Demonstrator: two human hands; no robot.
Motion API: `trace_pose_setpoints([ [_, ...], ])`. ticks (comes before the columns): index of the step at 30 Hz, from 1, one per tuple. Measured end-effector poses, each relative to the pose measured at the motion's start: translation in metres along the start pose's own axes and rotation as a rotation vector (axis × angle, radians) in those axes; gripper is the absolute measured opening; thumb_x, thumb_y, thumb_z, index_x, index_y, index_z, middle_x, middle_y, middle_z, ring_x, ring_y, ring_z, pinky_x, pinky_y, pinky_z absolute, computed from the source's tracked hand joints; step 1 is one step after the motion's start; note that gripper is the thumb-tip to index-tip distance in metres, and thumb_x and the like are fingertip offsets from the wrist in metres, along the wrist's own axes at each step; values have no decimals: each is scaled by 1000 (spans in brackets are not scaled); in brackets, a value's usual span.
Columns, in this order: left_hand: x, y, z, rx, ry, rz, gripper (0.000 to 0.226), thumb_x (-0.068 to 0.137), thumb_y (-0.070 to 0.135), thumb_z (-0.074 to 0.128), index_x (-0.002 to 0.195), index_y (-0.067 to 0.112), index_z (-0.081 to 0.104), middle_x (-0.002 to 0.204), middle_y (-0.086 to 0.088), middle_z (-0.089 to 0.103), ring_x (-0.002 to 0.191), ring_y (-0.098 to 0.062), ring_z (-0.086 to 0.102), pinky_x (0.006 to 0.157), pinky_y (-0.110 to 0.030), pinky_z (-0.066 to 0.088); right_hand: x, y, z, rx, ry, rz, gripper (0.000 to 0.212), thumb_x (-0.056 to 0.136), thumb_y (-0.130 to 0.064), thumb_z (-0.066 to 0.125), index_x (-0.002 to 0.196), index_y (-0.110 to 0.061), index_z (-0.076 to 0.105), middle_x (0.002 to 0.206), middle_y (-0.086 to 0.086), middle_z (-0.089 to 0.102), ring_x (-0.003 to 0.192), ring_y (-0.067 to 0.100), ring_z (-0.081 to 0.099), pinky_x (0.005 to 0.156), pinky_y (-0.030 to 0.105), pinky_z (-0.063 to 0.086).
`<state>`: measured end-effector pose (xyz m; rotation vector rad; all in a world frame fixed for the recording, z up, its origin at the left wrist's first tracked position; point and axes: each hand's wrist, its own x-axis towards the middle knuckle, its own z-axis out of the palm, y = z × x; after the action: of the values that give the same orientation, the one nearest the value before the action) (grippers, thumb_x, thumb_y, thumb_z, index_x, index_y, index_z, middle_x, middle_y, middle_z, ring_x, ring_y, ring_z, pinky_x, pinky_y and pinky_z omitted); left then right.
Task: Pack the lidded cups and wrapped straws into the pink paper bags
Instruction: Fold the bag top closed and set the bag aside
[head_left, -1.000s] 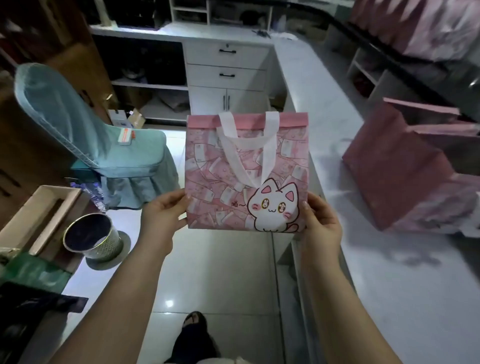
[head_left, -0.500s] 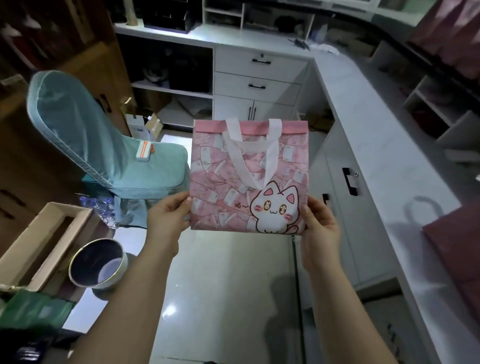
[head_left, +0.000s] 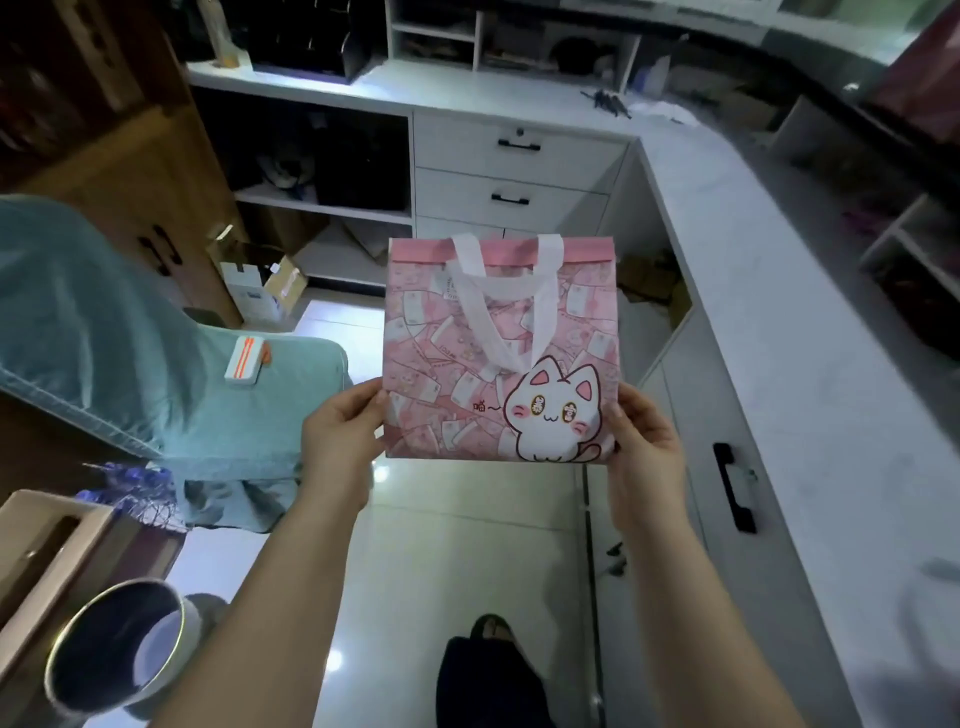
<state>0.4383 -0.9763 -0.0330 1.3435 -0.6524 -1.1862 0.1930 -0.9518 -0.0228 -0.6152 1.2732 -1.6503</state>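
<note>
Pink paper, thin and flat-folded: we hold one bag (head_left: 457, 395) upright over the floor (head_left: 467, 519), beside the desk (head_left: 779, 364). Our left hand (head_left: 340, 436) and right hand (head_left: 644, 441) each pinch a lower side edge. We judge it light, limp and easily creased, best held by its edges or its two white handles (head_left: 506, 312). We see no cups or straws.

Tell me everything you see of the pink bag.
The pink bag is flat and unopened, held upright in the air. Its front shows small printed cards, a white cartoon cat at lower right, a plain pink top band, white strap handles hanging down its face. The left hand and right hand grip its lower side edges.
</note>
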Motion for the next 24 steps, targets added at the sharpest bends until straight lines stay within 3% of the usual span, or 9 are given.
trace_pose_setpoints([
  [3, 46, 23, 52, 26, 23, 60, 16, 94, 9, 61, 104, 17, 71, 79, 12, 75, 67, -1, 70, 51, -16, 52, 78, -21, 18, -6, -46, -4, 18, 92, 0, 57, 104, -9, 67, 109, 15, 69, 101, 30, 64, 84, 45, 52],
  [7, 111, 58, 110, 44, 46, 103, 16, 93, 12, 63, 100, 23, 72, 88, 9, 76, 78, -9, 72, 57, -21, 55, 173, -50, 45, 2, -92, -18, 18, 92, -4, 59, 106, -10, 68, 113, 17, 69, 99, 31, 65, 79, 43, 52],
  [12, 178, 73, 155, 51, 100, 139, 20, 92, 16, 65, 87, 33, 72, 87, 14, 75, 78, -3, 71, 55, -16, 53, 254, -57, 80, -6, -119, -12, 17, 92, -4, 59, 102, -12, 69, 108, 12, 71, 96, 29, 66, 75, 42, 50],
  [16, 247, 77, 186, 49, 79, 148, 18, 93, 16, 63, 92, 32, 72, 84, 16, 74, 74, 1, 70, 53, -14, 51, 316, -51, 109, -10, -90, -4, 19, 91, -3, 59, 108, -6, 66, 108, 13, 71, 99, 31, 66, 79, 45, 52],
  [20, 331, 88, 214, -17, 22, 145, 15, 93, 11, 63, 100, 21, 73, 92, 5, 76, 81, -10, 72, 60, -23, 57, 382, -48, 149, 1, -58, -43, 20, 92, -2, 57, 111, -5, 65, 111, 15, 70, 102, 33, 65, 81, 46, 52],
  [24, 426, 114, 245, -70, -70, 144, 19, 93, 9, 62, 93, 24, 73, 86, 2, 76, 74, -12, 72, 58, -25, 56, 456, -55, 203, 24, -37, -88, 24, 93, 0, 55, 116, 2, 61, 117, 23, 65, 112, 41, 60, 95, 56, 48],
])
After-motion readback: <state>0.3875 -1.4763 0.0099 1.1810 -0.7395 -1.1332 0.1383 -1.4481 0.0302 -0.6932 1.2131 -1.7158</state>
